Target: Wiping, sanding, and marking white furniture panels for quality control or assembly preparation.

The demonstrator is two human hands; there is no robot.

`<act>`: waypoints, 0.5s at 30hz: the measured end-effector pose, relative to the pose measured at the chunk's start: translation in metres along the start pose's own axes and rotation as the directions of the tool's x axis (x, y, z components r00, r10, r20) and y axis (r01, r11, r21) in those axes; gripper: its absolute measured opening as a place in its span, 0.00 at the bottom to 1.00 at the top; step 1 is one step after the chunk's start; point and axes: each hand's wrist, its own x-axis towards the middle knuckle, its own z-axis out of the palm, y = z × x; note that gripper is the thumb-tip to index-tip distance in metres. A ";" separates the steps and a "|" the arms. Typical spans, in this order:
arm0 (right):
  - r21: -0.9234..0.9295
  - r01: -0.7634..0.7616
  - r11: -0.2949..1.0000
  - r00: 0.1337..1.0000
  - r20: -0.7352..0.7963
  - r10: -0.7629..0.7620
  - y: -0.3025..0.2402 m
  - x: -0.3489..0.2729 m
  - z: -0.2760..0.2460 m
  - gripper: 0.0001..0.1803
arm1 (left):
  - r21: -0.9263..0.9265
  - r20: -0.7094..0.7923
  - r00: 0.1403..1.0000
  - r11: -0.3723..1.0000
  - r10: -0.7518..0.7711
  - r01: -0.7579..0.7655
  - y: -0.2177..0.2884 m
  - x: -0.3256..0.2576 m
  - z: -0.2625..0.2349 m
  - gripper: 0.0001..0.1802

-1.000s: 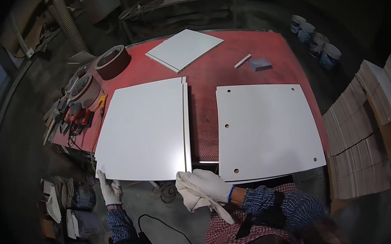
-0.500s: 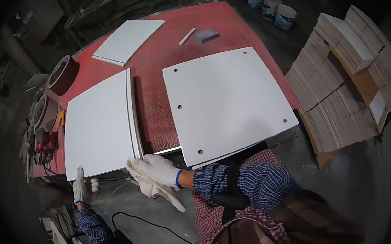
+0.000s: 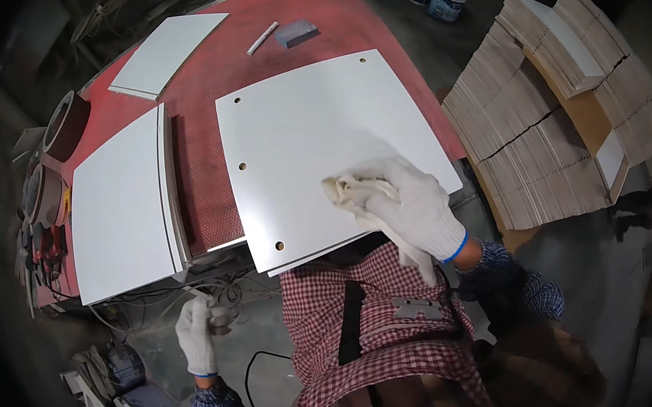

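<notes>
At eight o'clock, the left hand (image 3: 196,336) has half-bent, empty fingers. At three o'clock, the right hand (image 3: 413,208) has its fingers closed on a cream rag (image 3: 346,191), on the white board with holes (image 3: 309,129). Past it, at twelve, a white pen (image 3: 263,38) lies on the red bench (image 3: 207,186).
</notes>
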 end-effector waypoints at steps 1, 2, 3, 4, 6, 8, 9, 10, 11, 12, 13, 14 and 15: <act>-0.119 -0.048 0.992 0.999 -0.007 0.048 -0.015 0.007 -0.007 0.15 | -0.001 0.056 0.998 0.999 0.037 -0.037 -0.003 0.000 0.021 0.21; -0.290 0.335 0.896 0.936 -0.003 -0.351 0.003 0.023 0.008 0.16 | -0.082 0.066 0.995 0.994 0.079 -0.073 -0.001 0.007 0.049 0.21; -0.445 0.635 0.631 0.729 0.077 -0.680 0.022 0.042 0.033 0.16 | -0.164 0.078 0.990 0.981 0.118 -0.105 0.003 0.017 0.075 0.21; -0.475 0.518 0.712 0.841 0.127 -0.527 0.017 0.040 0.064 0.14 | 0.077 0.008 0.979 0.976 0.204 -0.204 0.011 0.024 0.093 0.22; -0.475 0.448 0.758 0.893 0.273 -0.357 0.010 0.039 0.116 0.11 | 0.264 -0.051 0.908 0.883 0.415 -0.388 0.021 0.033 0.125 0.24; -0.435 0.500 0.749 0.858 0.364 -0.361 0.003 0.053 0.116 0.10 | 0.404 -0.137 0.906 0.857 0.401 -0.319 0.034 0.036 0.144 0.26; -0.544 0.442 0.713 0.871 0.451 -0.196 -0.009 0.061 0.099 0.10 | 0.403 -0.130 0.905 0.856 0.404 -0.325 0.028 0.043 0.147 0.26; -0.646 0.392 0.655 0.861 0.508 -0.015 -0.013 0.062 0.084 0.10 | 0.478 -0.140 0.895 0.821 0.423 -0.313 0.019 0.048 0.152 0.26; -0.610 0.362 0.705 0.932 0.262 -0.251 0.042 0.061 0.094 0.09 | 0.549 -0.153 0.885 0.782 0.441 -0.295 0.010 0.051 0.154 0.27; -0.506 0.469 0.724 0.877 0.169 -0.450 0.088 0.081 0.085 0.14 | 0.510 -0.140 0.899 0.808 0.415 -0.294 0.019 0.047 0.163 0.28; -0.676 0.565 0.473 0.804 0.321 -0.501 0.110 0.106 0.055 0.22 | 0.511 -0.144 0.900 0.810 0.410 -0.287 0.018 0.048 0.161 0.28; -0.882 0.453 0.128 0.847 0.381 -0.371 0.095 0.102 0.018 0.25 | 0.505 -0.139 0.902 0.813 0.408 -0.289 0.013 0.049 0.152 0.28; -0.866 0.399 0.301 0.816 0.185 -0.548 0.110 0.097 -0.020 0.28 | 0.488 -0.118 0.901 0.814 0.418 -0.314 0.014 0.049 0.150 0.28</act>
